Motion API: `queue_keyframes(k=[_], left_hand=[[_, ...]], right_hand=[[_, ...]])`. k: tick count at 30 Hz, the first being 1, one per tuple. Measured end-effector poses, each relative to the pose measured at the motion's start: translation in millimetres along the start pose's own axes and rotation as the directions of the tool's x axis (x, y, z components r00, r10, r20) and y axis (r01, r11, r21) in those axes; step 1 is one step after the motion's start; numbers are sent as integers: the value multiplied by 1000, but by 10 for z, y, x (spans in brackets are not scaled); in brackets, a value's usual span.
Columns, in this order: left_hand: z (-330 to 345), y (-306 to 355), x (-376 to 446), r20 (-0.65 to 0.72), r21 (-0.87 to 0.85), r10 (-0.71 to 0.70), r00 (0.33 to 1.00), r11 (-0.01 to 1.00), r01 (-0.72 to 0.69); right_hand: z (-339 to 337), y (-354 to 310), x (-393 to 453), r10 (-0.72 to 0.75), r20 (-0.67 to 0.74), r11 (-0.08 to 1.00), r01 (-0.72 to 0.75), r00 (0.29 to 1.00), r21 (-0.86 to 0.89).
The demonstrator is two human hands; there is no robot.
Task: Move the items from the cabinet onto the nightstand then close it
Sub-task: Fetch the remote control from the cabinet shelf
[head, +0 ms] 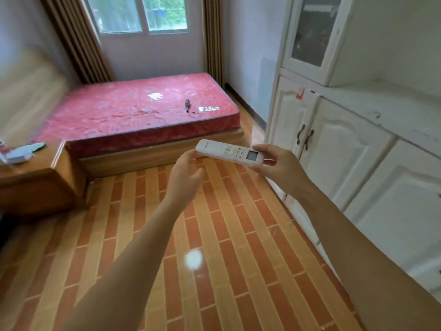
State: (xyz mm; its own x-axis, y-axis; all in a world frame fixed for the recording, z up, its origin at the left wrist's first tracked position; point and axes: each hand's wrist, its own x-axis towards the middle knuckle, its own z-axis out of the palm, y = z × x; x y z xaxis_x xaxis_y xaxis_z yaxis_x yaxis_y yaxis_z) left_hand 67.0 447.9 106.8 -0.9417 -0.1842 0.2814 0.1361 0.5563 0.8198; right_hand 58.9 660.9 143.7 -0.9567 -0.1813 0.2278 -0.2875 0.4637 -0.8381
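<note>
remote control (228, 152) sits in the air between my hands: right hand (276, 163) grasping its screen end, left hand (187, 173) pinching the far end. nightstand (35, 173) at left already carries some items. white cabinet (346, 151) doors i can see look closed; inside is hidden.

Two bare forearms enter frame from bottom edge, no sleeves, cuffs or fabric visible anywhere along them. Left hand (185, 174) and right hand (278, 163) both uncovered: no gloves, rings or bands showing. Wrists plain, no watch, bracelet or strap. Forearms slender, broad near lens from wide-angle view, narrowing toward wrists. Fingernail detail too blurred to tell.
</note>
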Motion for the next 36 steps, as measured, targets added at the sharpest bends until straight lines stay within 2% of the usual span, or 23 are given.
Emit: queue_keyframes(k=[4, 10, 15, 30, 36], left_hand=[[-437, -307, -107, -133, 45, -73, 988, 996, 80], [-945, -587, -300, -307, 89, -171, 936, 974, 207], [-1162, -736, -420, -379, 72, -248, 891, 953, 296], [-1299, -1119, -432, -501, 7, -369, 783, 903, 430], [-1460, -1399, -165, -518, 15, -377, 768, 894, 448]], right_hand=[[483, -204, 227, -121, 139, 991, 127, 983, -41], [1081, -473, 416, -231, 297, 957, 271, 927, -102], [1432, -568, 527, -284, 385, 945, 325, 878, -43], [2032, -474, 927, -297, 552, 948, 311, 779, 70], [2415, -496, 1270, -302, 575, 946, 315, 761, 80]])
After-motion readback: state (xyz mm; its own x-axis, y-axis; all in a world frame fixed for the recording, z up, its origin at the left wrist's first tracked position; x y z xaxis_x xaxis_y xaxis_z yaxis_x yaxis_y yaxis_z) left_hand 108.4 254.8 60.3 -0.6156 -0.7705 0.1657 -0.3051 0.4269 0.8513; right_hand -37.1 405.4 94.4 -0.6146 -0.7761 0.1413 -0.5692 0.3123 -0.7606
